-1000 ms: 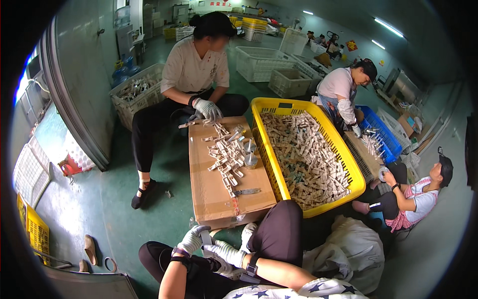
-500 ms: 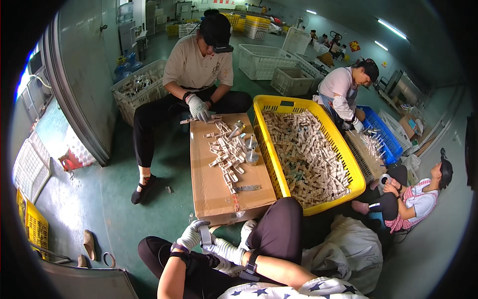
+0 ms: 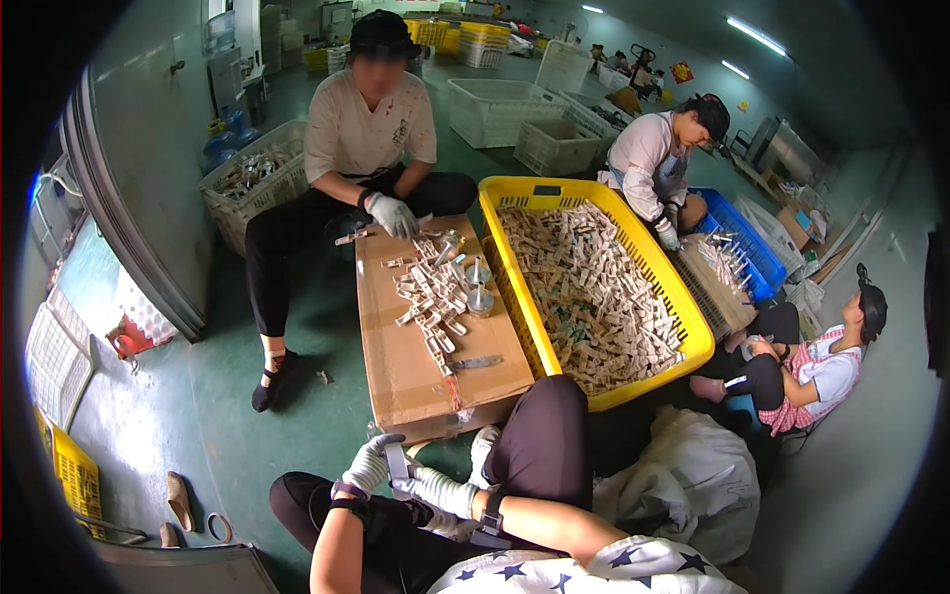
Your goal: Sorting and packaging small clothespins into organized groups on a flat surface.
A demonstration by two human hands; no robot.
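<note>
In front of my lap, at the near end of a cardboard box, my left hand (image 3: 368,465) in a striped glove is closed around a pale grey band that looks like a roll of tape (image 3: 397,462). Gloved as well, my right hand (image 3: 438,489) reaches in from the right, its fingers closed at the band's lower end. The fingertips are partly hidden. On the cardboard box (image 3: 396,368) beyond lie a pile of pale wooden clips (image 3: 432,297), metal funnel-shaped pieces (image 3: 479,300) and a flat dark strip (image 3: 476,363).
A yellow crate (image 3: 701,342) full of similar clips stands right of the box. Across it a co-worker's gloved hand (image 3: 393,214) rests near the pile. Two more people sit at the right, one beside a blue crate (image 3: 777,282). A white sack (image 3: 683,485) lies near my right leg.
The whole scene has shifted slightly left as my view turned. My hands keep their hold on the band. The co-worker opposite has raised their head; the seated person at right has lowered a round object.
</note>
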